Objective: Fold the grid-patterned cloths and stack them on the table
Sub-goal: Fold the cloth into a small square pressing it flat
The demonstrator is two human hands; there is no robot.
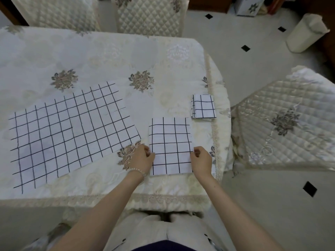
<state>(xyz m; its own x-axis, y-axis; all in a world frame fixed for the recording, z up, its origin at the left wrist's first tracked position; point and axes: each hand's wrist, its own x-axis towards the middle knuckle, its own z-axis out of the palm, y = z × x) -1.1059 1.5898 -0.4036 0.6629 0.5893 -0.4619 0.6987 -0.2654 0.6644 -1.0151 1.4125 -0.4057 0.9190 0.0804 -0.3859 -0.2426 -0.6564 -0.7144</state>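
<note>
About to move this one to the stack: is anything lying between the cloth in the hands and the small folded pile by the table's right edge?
Nothing visible. The half-folded cloth, pinched by the left hand and right hand, sits just short of the folded pile, with only bare tablecloth between them. The big unfolded cloth lies off to the left.

Domestic dining room. Indicated by: worktop [101, 51] draped in embroidered floral cloth; quilted chair covers [148, 15] (three chairs seen); pale floor tiles [253, 109] inset with black diamonds.
</note>
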